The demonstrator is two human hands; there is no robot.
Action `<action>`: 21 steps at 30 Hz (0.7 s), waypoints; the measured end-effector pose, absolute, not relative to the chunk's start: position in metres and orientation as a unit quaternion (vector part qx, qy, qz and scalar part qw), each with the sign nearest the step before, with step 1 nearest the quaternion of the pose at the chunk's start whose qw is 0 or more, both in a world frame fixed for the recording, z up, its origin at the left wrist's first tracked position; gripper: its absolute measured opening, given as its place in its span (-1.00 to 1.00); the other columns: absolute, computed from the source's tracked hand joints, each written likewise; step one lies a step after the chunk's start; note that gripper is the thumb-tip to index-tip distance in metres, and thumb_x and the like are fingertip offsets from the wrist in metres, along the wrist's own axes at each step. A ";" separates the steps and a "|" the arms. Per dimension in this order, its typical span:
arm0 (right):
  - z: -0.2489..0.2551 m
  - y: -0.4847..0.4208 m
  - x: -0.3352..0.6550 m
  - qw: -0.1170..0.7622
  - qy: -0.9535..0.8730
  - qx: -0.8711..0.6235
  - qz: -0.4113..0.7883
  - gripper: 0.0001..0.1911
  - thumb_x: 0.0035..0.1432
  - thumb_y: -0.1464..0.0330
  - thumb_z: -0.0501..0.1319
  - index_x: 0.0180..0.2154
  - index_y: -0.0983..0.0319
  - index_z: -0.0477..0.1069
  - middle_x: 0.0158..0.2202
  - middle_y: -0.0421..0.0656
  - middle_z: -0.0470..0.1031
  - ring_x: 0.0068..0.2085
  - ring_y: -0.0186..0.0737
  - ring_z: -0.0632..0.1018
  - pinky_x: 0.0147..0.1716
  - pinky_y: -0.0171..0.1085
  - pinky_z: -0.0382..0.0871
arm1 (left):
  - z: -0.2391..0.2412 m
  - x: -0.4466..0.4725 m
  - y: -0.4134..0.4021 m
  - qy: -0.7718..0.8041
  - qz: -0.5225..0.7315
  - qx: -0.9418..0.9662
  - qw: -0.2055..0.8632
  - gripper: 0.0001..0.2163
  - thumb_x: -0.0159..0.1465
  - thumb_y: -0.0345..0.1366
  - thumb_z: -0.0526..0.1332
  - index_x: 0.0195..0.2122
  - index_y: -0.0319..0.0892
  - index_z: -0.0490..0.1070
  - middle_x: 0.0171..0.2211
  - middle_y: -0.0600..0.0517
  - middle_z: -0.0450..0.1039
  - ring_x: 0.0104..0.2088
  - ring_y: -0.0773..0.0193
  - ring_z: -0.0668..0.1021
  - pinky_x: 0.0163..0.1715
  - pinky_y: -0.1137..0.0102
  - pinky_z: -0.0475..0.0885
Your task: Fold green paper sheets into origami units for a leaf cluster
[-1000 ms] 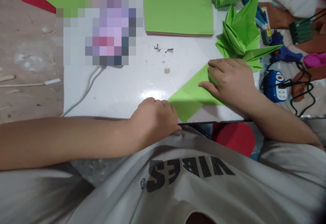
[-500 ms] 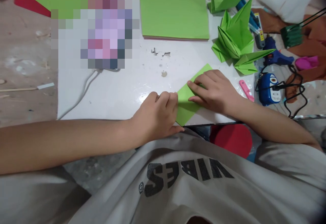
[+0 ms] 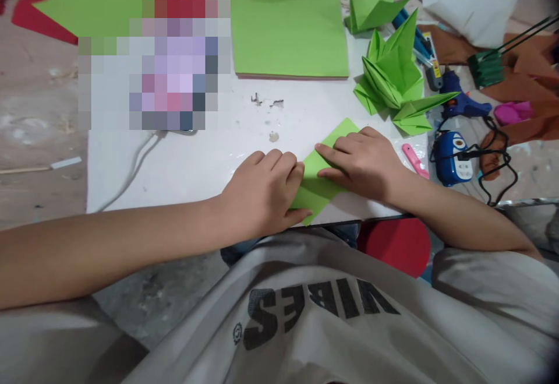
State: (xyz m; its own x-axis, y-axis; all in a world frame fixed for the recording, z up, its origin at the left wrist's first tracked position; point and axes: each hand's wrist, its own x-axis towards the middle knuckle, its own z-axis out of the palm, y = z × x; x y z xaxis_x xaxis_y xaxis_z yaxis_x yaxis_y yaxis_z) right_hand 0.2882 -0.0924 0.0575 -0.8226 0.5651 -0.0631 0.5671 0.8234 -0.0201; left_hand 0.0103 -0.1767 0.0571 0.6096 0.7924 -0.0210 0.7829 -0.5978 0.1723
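Observation:
A folded sheet of green paper (image 3: 315, 185) lies near the front edge of the white table (image 3: 196, 162). My left hand (image 3: 262, 192) is curled, with its fingers and thumb pinching the paper's left edge. My right hand (image 3: 364, 162) lies on the paper's right part, its fingers pressed flat and close together on the fold. Most of the sheet is hidden under the two hands.
A stack of green sheets (image 3: 286, 23) lies at the back of the table. Folded green paper pieces (image 3: 393, 81) sit at the right, next to a pink cutter (image 3: 414, 159), a blue glue gun (image 3: 463, 101), a blue device (image 3: 452, 151) with black cables and brown scraps.
The green paper went from a wide unfolded shape to a narrower folded strip. My right hand slid left over it toward my left hand, which moved up onto the paper's left edge.

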 end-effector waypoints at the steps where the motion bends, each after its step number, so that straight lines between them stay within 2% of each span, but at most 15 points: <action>1: 0.062 -0.091 0.288 0.047 0.948 0.315 -0.019 -0.43 0.71 0.05 0.21 0.43 0.26 0.64 -0.12 0.09 0.80 -0.10 0.11 0.64 -0.08 -0.02 0.16 | 0.058 0.009 -0.176 0.435 0.031 0.896 0.083 -0.46 0.49 0.15 0.43 0.19 -0.26 0.67 0.05 -0.23 0.65 0.00 -0.15 0.63 -0.06 0.08 0.44; 6: 0.077 -0.079 0.289 0.110 0.907 0.407 -0.017 -0.33 0.70 -0.05 0.12 0.42 0.28 0.63 -0.05 0.17 0.83 -0.07 0.21 0.69 -0.11 -0.01 0.15 | 0.061 0.004 -0.175 0.408 0.032 0.910 0.072 -0.53 0.53 0.11 0.41 0.06 -0.29 0.70 -0.04 -0.24 0.63 -0.10 -0.10 0.63 -0.17 0.09 0.43; 12: 0.085 -0.074 0.285 0.133 0.878 0.458 -0.032 -0.35 0.69 -0.09 0.05 0.30 0.19 0.69 0.02 0.14 0.84 -0.05 0.27 0.70 -0.16 -0.02 0.11 | 0.061 0.001 -0.177 0.371 0.047 0.927 0.041 -0.61 0.59 0.03 0.40 -0.18 -0.22 0.70 -0.21 -0.20 0.57 -0.19 -0.07 0.60 -0.29 0.13 0.38; 17: 0.093 -0.069 0.284 0.145 0.853 0.501 -0.029 -0.33 0.67 -0.14 0.06 0.23 0.18 0.71 0.05 0.16 0.83 -0.03 0.28 0.70 -0.21 -0.03 0.08 | 0.065 0.002 -0.178 0.354 0.039 0.934 0.018 -0.59 0.60 0.02 0.41 -0.20 -0.26 0.71 -0.23 -0.22 0.60 -0.20 -0.07 0.63 -0.32 0.16 0.40; 21: 0.098 -0.067 0.285 0.153 0.849 0.506 -0.022 -0.35 0.67 -0.13 0.08 0.19 0.18 0.72 0.05 0.15 0.83 -0.02 0.27 0.71 -0.22 -0.04 0.08 | 0.071 0.002 -0.180 0.354 0.002 0.935 0.010 -0.54 0.61 0.07 0.40 -0.21 -0.27 0.72 -0.21 -0.26 0.65 -0.18 -0.11 0.67 -0.27 0.13 0.48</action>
State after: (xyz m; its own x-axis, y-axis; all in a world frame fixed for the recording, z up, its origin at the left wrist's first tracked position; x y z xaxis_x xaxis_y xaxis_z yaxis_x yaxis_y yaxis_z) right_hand 0.2848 -0.0673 0.0976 -0.4411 0.8521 -0.2816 0.8654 0.4870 0.1182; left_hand 0.0022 -0.1800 0.0706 0.7488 0.6628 -0.0026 0.6627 -0.7486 0.0206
